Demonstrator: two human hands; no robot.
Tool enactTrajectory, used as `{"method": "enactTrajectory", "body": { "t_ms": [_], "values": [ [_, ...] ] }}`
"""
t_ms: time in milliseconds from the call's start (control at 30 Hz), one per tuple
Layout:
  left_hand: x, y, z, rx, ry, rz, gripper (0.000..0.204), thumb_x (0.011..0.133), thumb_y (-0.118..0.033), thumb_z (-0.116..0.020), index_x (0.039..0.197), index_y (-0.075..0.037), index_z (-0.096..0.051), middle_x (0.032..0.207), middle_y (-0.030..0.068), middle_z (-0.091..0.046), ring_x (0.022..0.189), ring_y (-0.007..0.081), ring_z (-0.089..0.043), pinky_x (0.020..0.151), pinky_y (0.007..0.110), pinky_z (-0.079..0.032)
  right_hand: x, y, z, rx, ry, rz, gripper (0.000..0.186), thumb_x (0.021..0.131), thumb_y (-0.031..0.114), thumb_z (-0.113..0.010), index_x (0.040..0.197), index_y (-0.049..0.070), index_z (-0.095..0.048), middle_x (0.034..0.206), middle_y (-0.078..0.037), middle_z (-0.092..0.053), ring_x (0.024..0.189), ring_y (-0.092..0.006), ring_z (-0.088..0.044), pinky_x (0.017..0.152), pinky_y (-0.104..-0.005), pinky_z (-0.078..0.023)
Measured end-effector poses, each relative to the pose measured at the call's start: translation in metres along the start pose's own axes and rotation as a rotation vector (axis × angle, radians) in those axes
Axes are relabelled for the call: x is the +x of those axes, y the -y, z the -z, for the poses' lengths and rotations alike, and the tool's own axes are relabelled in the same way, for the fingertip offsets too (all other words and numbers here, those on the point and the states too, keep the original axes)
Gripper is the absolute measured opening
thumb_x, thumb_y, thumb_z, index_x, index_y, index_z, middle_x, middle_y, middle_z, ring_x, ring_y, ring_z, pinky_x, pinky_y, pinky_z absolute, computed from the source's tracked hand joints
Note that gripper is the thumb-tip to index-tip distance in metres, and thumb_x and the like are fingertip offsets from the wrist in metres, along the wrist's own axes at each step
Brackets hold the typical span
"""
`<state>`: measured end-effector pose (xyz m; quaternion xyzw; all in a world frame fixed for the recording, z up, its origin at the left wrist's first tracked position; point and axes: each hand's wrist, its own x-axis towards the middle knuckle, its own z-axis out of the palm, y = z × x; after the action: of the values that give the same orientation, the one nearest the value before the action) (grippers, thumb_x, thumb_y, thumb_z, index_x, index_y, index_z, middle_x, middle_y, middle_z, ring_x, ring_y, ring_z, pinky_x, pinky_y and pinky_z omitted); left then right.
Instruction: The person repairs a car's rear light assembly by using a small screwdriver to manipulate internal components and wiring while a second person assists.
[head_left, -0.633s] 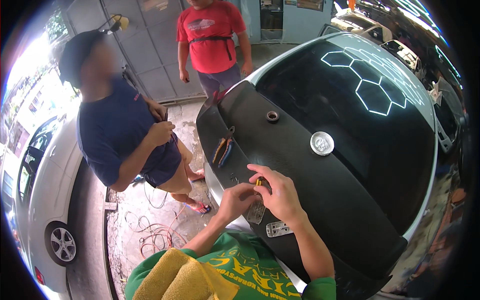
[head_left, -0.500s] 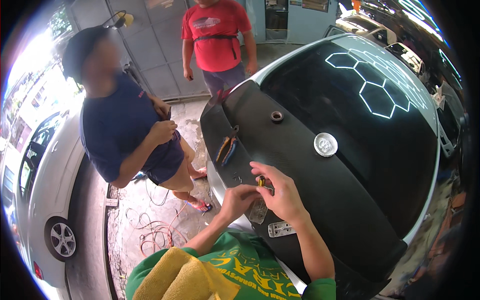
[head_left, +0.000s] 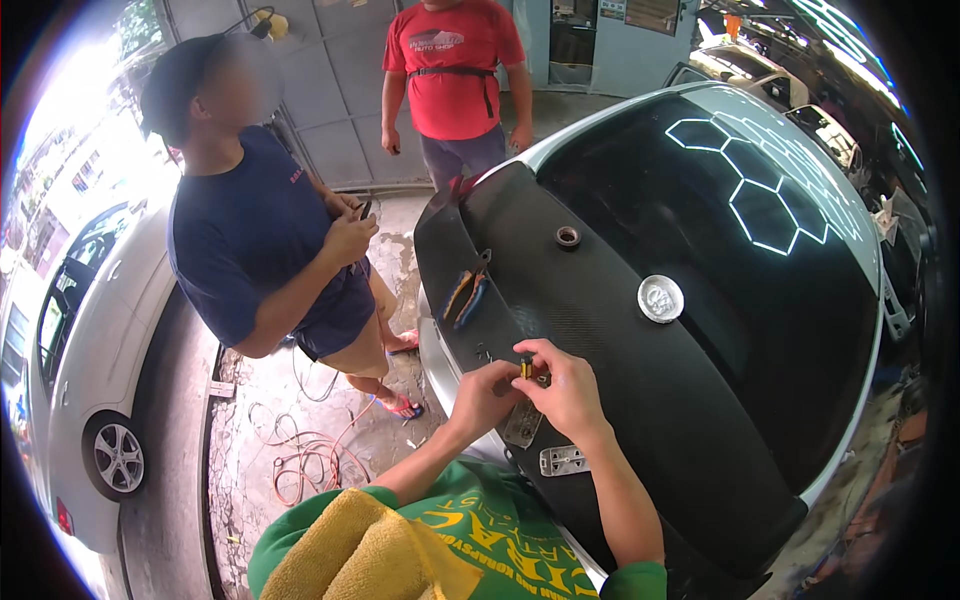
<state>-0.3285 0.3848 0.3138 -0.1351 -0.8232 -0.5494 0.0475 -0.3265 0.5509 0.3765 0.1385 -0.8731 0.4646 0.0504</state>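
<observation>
My right hand (head_left: 568, 393) pinches a small screwdriver (head_left: 526, 367) with a yellow and black handle, held upright. Right beside it, my left hand (head_left: 483, 402) has its fingers closed near the screwdriver's lower end; what they grip is hidden. Below the hands, a clear plastic piece (head_left: 522, 427) shows over the dark trunk lid (head_left: 640, 400). A pale rectangular part with holes (head_left: 564, 461) lies by my right wrist. Several small screws (head_left: 485, 355) are scattered just beyond my left hand.
Pliers with orange and blue handles (head_left: 466, 298), a roll of tape (head_left: 568, 237) and a round silvery dish (head_left: 661, 299) rest on the car. One person in a blue shirt (head_left: 250, 240) stands at left, another in red (head_left: 455, 80) behind. An orange hose (head_left: 310, 455) coils on the floor.
The view has shifted slightly, so the car sits lower and further right. My right hand's fingers have drawn in around the screwdriver handle, which now stands more visible.
</observation>
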Motion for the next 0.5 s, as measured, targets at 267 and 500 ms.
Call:
{"method": "enactTrajectory", "body": {
  "t_ms": [267,500],
  "values": [
    [-0.001,0.010,-0.001,0.054,0.064,-0.041,0.021,0.083,-0.007,-0.081,0.102,-0.002,-0.073,0.088,0.0126,-0.072,0.075,0.0225,-0.070,0.069,0.034,-0.055,0.003,-0.008,0.003,0.215,0.049,0.031,0.050,0.081,0.003,-0.081,0.128,0.010,-0.065,0.092,-0.013,-0.077,0.082,-0.0292,-0.074,0.074,-0.0367,-0.056],
    [0.000,0.003,-0.004,0.040,0.028,-0.020,0.021,0.082,-0.007,-0.080,0.101,-0.003,-0.073,0.089,0.0140,-0.071,0.076,0.0282,-0.070,0.069,0.037,-0.055,0.004,-0.016,0.000,0.208,-0.021,0.091,0.033,0.082,0.006,-0.081,0.113,0.006,-0.071,0.091,-0.010,-0.075,0.079,-0.0252,-0.072,0.071,-0.0346,-0.055]
  ]
}}
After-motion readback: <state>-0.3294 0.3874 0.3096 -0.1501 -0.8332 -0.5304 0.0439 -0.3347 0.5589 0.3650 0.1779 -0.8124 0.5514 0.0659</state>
